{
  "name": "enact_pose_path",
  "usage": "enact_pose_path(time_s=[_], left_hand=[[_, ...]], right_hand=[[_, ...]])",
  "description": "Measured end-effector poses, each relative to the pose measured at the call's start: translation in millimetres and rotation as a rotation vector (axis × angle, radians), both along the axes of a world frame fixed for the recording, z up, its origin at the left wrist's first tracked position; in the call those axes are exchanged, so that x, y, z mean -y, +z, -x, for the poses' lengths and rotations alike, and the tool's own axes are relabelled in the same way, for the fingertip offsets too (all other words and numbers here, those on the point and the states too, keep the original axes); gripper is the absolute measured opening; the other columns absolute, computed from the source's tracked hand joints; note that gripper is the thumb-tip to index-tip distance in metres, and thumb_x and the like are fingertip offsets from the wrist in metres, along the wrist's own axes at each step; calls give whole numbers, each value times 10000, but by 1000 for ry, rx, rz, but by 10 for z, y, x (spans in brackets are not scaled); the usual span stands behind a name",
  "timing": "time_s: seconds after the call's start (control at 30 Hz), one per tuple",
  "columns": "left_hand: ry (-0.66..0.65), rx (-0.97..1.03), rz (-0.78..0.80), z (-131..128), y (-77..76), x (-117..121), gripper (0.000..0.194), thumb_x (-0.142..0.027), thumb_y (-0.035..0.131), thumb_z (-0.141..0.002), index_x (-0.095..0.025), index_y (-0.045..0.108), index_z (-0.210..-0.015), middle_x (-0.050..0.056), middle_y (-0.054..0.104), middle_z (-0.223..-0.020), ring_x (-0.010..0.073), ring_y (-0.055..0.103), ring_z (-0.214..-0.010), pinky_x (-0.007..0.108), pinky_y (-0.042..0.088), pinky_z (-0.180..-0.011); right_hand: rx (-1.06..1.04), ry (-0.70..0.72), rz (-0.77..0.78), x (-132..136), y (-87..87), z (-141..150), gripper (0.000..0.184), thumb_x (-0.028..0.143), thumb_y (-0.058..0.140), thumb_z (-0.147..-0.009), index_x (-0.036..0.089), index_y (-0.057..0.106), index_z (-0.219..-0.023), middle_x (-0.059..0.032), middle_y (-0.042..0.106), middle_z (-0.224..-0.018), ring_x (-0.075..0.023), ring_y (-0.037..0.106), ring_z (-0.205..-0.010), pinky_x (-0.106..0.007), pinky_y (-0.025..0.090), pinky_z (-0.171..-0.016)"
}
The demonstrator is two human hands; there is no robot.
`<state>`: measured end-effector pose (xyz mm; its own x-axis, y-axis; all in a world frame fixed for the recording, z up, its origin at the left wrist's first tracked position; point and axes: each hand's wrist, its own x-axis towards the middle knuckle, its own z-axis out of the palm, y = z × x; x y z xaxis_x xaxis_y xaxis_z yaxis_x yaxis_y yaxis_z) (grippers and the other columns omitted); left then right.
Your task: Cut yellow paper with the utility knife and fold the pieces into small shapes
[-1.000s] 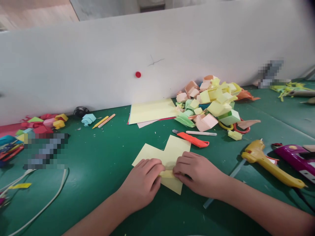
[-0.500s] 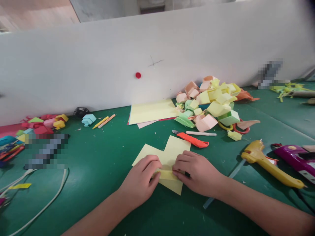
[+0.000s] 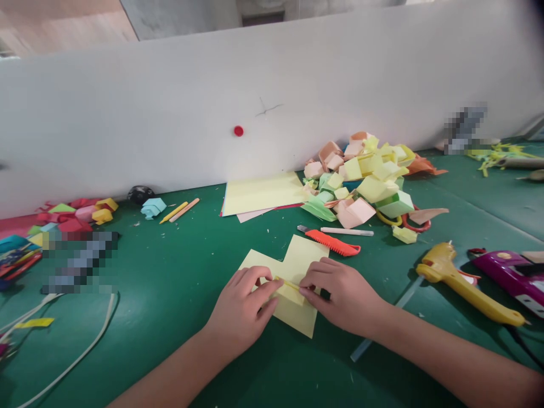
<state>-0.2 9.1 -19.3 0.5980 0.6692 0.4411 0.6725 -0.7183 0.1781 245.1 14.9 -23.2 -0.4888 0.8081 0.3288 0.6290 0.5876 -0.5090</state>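
Between my two hands is a narrow yellow paper strip (image 3: 290, 284), seen nearly edge-on. My left hand (image 3: 245, 301) pinches its left end between thumb and fingers. At the other end, the fingertips and thumb of my right hand (image 3: 342, 293) are closed on it. Beneath the strip lies a pale yellow paper sheet (image 3: 302, 256) with a notch in its far edge, partly covered by both hands. An orange utility knife (image 3: 334, 242) rests just beyond my right hand, touching or very near the sheet's far right corner.
A white pen (image 3: 347, 231) lies behind the knife. To the right are a yellow glue gun (image 3: 463, 283) and a purple tool (image 3: 510, 277). Folded paper pieces (image 3: 365, 175) are heaped against the white board (image 3: 170, 113), near stacked paper sheets (image 3: 263, 194). A white cable (image 3: 100, 334) curves at left.
The strip has turned from showing its broad face to a thin edge. My left fingers and thumb have shifted their hold slightly; the sheet has stayed in place.
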Motion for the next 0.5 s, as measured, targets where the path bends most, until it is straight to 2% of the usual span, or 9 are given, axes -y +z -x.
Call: enact_pose_path(time_s=[0.13,0.33,0.5], left_hand=[[26,2,8,-5,19,-7,244,-217,540,-956,-199,660,-1168,90,605,-1087,221,602,-917,373,538,-793],[132,60,45,-1,50,-34,198,-287,555,-962,-187,661,-1096,79,590,-1057,224,616,-944,359,555,-780],[145,80,116,4,30,-49,112,-253,581,-932,-187,666,-961,60,594,-1022,223,616,-938,371,552,-785]], right_hand=[[-9,10,15,14,20,0,103,195,603,-935,208,679,-865,-29,667,-813,-189,573,-785,-318,454,-713],[-15,0,11,21,41,5,146,217,575,-948,208,686,-853,-44,664,-803,-190,587,-777,-316,467,-695],[-27,-15,41,22,57,10,162,215,572,-943,206,670,-814,-34,660,-788,-186,579,-770,-308,450,-680]])
